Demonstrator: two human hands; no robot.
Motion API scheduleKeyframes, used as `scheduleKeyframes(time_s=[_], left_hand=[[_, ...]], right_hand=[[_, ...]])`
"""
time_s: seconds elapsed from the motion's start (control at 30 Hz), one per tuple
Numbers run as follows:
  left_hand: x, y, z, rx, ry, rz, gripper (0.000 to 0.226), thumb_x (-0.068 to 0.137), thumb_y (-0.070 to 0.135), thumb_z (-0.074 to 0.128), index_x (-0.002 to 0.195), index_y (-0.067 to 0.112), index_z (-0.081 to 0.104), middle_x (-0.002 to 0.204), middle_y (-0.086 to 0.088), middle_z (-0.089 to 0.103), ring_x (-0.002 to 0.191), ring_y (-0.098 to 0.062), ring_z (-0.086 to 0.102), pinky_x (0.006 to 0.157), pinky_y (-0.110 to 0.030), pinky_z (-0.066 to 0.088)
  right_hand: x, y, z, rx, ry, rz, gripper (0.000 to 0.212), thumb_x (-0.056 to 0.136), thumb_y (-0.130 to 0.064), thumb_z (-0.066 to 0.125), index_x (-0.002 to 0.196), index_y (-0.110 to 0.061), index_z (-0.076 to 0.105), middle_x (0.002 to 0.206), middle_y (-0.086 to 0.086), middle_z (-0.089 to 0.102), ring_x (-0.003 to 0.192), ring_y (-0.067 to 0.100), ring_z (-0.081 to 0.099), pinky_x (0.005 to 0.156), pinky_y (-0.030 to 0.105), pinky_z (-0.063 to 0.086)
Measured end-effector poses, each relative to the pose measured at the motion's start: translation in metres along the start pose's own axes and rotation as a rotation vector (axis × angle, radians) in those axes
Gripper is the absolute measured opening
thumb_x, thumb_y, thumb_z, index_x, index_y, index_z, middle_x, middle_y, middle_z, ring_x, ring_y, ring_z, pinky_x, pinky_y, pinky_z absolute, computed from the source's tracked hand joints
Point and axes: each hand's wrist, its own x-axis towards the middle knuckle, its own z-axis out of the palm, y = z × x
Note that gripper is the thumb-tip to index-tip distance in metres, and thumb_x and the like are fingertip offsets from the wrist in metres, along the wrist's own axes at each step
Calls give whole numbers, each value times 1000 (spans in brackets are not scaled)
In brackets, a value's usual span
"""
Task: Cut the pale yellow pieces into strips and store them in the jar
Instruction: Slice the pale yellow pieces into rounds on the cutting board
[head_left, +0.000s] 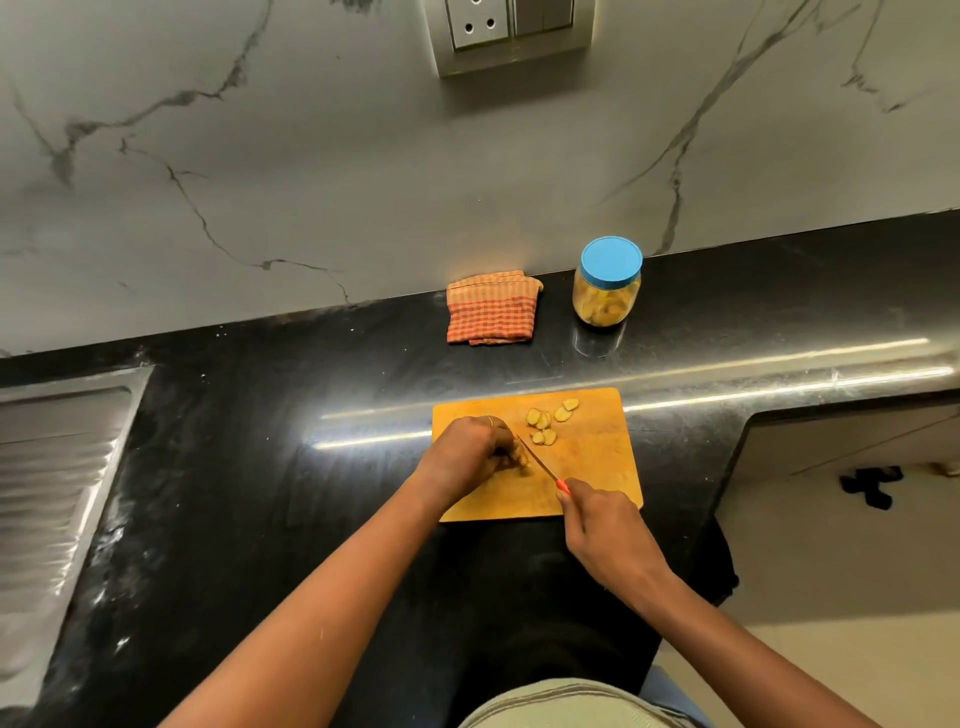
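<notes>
Black stone counter (311, 441) runs below a grey marbled wall (311, 156) with a socket plate (511, 31) high on it; a steel draining board (57, 467) lies at the far left. Near the counter's front edge sits a wooden board (597, 467), and both my hands work over it. My left hand (467, 452), a ring (490, 421) on one finger, is curled down on the board's left part; its fingertips pinch a chunk (522, 460) against the wood, though most of that chunk is hidden under my fingers. My right hand (602, 525) is wrapped round the red handle of a knife (537, 460); the thin blade slants up and to the left, its tip just beside my left fingertips. More pale yellow pieces (543, 423) lie loose on the far half of the board, some overlapping, two a little apart towards the right. Well behind the board, close to the wall, stands the jar (607, 288) with its blue lid (611, 260) on and yellow contents showing through the clear side; just left of it lies a folded orange checked cloth (491, 309).
</notes>
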Motion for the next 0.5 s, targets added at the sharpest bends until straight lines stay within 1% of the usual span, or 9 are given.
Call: scheduleKeyframes(time_s=[0.1,0.23,0.37,0.5], left_hand=[[-2,0,2,-9,15,-3,22,88,15,70,109,13,74,115,-3,70,104,-17,64,91,-26,51],[-3,-1,4,-6,18,9,22,88,15,69,110,13,74,115,-3,70,105,-18,64,93,-27,50],[-2,-1,3,-7,22,35,20,88,16,70,106,11,76,112,-4,71,102,-19,65,90,-28,50],[-2,-2,4,-1,33,56,21,88,16,69,107,10,75,113,-6,71,103,-20,65,91,-30,52]], right_hand=[[-7,1,1,35,18,13,30,101,-30,46,120,-16,64,66,-6,62,53,7,57,48,24,48],[-5,0,1,36,30,16,30,101,-30,47,121,-15,63,69,-3,63,55,8,58,51,26,51],[-3,-4,5,6,14,6,31,102,-32,44,120,-17,63,67,-6,61,54,8,57,47,20,46],[-4,-2,8,-16,16,1,32,102,-33,42,121,-17,62,69,-5,61,55,8,56,47,20,44]])
